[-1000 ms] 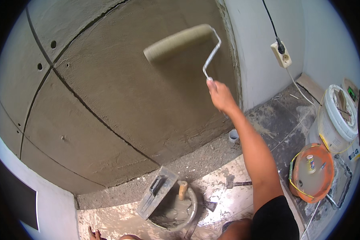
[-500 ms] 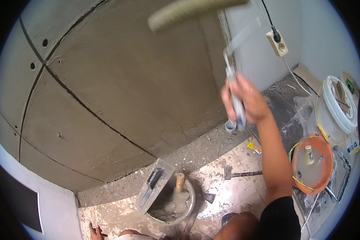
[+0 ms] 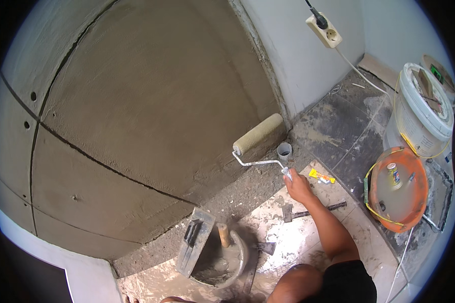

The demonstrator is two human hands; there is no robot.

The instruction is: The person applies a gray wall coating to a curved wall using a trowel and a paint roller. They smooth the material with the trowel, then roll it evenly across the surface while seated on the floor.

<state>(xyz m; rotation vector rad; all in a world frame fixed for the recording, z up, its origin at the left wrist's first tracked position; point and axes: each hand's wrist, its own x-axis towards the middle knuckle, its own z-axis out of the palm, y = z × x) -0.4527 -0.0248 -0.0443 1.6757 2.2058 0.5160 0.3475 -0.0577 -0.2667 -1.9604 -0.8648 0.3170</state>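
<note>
My right hand [image 3: 299, 187] is closed around the grip of a paint roller [image 3: 260, 134] with a fuzzy, pale tan sleeve and a bent white wire frame. The sleeve is at the lower right part of the wet, grey-brown plastered wall [image 3: 172, 96], close to its bottom corner. Only a few fingertips of my left hand [image 3: 130, 300] show at the bottom edge, and their grip is hidden. Below the wall stands a bucket of grey mortar [image 3: 215, 265]. A plastering trowel [image 3: 196, 241] lies across its rim, and a wooden-handled tool [image 3: 224, 235] stands in the mortar.
A small hammer [image 3: 288, 213] and a yellow wrapper [image 3: 322, 176] lie on the splattered tiles. Beside the wall's foot is a grey pipe end [image 3: 284, 150]. At right are an orange bucket [image 3: 423, 197] with cloudy water and a can, a white bucket [image 3: 414, 123], and a hanging socket strip [image 3: 324, 31].
My right hand has brought the roller down from high on the wall to its lower right corner. The view has shifted, and my left hand has nearly slipped out of it.
</note>
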